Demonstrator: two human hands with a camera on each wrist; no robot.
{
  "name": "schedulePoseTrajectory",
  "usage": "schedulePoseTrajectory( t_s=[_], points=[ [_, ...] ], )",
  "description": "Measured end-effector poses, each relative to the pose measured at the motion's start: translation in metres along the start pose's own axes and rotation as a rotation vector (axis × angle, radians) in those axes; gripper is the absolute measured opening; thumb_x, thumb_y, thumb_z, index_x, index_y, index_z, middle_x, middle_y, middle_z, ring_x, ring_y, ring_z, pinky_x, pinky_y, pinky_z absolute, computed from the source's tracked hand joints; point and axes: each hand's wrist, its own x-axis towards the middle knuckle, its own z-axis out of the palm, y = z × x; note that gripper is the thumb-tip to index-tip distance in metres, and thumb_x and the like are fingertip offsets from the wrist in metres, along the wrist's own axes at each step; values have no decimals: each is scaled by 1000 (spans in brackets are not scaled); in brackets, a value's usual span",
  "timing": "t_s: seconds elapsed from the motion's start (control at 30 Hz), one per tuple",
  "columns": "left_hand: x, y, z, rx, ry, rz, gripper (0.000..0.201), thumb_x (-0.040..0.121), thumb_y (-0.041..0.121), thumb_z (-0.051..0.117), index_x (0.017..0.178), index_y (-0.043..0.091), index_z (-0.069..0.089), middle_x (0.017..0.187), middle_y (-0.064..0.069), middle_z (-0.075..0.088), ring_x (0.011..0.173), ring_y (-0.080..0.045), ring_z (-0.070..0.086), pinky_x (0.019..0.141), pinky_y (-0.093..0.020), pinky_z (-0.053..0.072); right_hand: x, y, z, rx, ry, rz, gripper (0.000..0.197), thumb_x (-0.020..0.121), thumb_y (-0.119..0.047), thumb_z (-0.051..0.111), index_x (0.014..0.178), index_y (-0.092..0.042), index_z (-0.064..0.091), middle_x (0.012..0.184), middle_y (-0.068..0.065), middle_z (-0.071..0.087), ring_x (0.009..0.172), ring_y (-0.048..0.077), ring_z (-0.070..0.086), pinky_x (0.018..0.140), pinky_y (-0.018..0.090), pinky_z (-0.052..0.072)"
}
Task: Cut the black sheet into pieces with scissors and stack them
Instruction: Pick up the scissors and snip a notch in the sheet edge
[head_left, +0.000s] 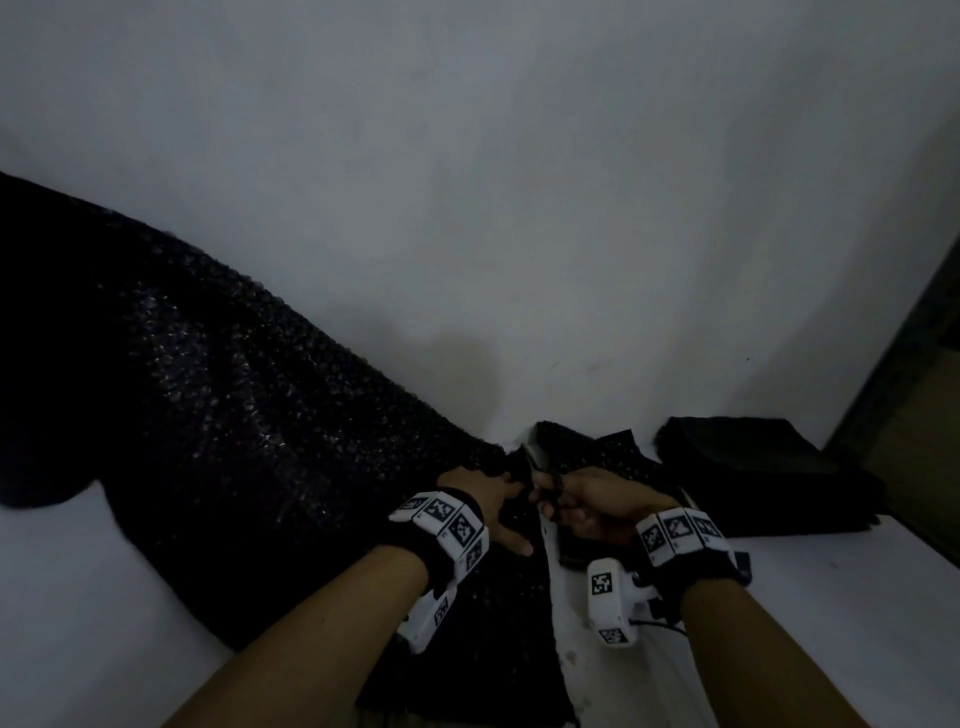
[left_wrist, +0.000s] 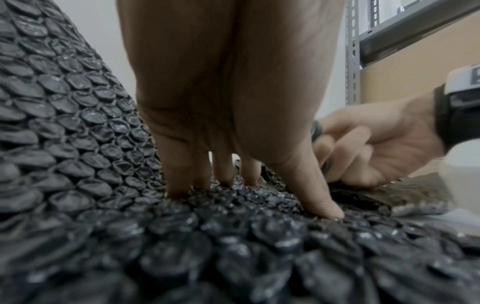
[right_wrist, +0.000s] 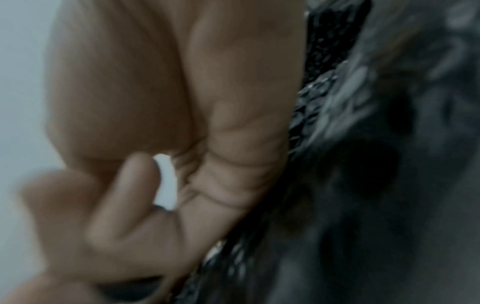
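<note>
Head view, scissors (head_left: 535, 457) pointing away, right hand (head_left: 592, 506)

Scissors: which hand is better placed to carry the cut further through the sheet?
Right. The right hand already grips the scissors at the cut edge of the black bubble sheet, its fingers curled through the handles. The left hand presses straight fingers on the sheet, probably steadying it.
</note>
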Motion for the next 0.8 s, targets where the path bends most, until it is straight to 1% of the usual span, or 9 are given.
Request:
schedulePoseTrajectory(
  t_s=[0.1, 0.23, 0.33, 0.43, 0.53, 0.6, 0.67, 0.73, 0.8],
  points=[
    [-2, 0, -2, -14, 2, 2, 93, 83, 70, 61, 157, 27, 23, 162, -1, 26, 141, -26, 37, 114, -38, 33, -9, 1, 4, 64, -26, -24, 29, 81, -37, 74, 81, -9, 68, 74, 8, 61, 46, 8, 40, 41, 18, 30],
    [-5, -1, -2, -50, 28, 3, 90, 86, 67, 60, 158, 28, 21, 165, 1, 18, 144, -26, 32, 115, -35, 32, -28, 4, 10, 28, -32, -63, 32, 85, -38, 73, 100, -11, 68, 77, 8, 64, 48, 10, 43, 44, 21, 28],
    [-6, -1, -4, -116, 42, -30, 78, 91, 57, 60, 156, 28, 28, 166, 0, 14, 147, -27, 28, 116, -33, 29, -46, 4, 12, 3, -50, -102, 32, 80, -39, 75, 96, -14, 64, 79, 8, 67, 46, 9, 46, 41, 19, 30],
    [-18, 4, -13, -260, 133, -41, 45, 101, 36, 53, 141, 17, 55, 154, -6, 42, 136, -28, 45, 106, -24, 35, -63, 0, 14, -60, -37, -131, 32, 76, -41, 78, 85, -17, 59, 82, 11, 70, 48, 10, 48, 41, 19, 32],
    [-33, 13, -23, -458, 276, -102, 38, 102, 34, 48, 102, 4, 71, 109, -16, 70, 97, -30, 65, 79, -30, 49, -77, -5, 20, -118, 15, -162, 29, 82, -36, 77, 80, -16, 55, 83, 14, 70, 51, 12, 48, 40, 18, 31],
    [-46, 26, -29, -716, 196, -85, 43, 103, 43, 45, 105, 6, 67, 100, -18, 71, 91, -33, 69, 75, -34, 52, -84, -7, 27, -142, 58, -211, 22, 91, -24, 71, 81, -12, 56, 81, 16, 67, 50, 12, 48, 40, 18, 32],
    [-63, 41, -32, -1165, -2, -92, 55, 99, 56, 45, 103, 6, 68, 100, -16, 74, 94, -34, 72, 77, -38, 58, -90, -7, 35, -163, 115, -250, 17, 98, -10, 58, 81, -8, 58, 79, 19, 60, 50, 12, 51, 43, 20, 35],
    [-78, 50, -33, -1355, -123, -41, 52, 100, 52, 48, 102, 3, 67, 99, -19, 72, 98, -37, 71, 80, -43, 59, -96, -5, 45, -157, 153, -276, 18, 99, -5, 53, 84, -4, 64, 75, 17, 59, 49, 11, 55, 45, 20, 39],
    [-87, 55, -30, -1429, -120, -5, 41, 104, 37, 48, 110, -1, 62, 96, -23, 71, 94, -39, 71, 82, -45, 60, -104, -4, 56, -126, 167, -283, 15, 96, -5, 61, 84, -1, 68, 69, 16, 63, 49, 12, 59, 47, 20, 45]
  ],
)
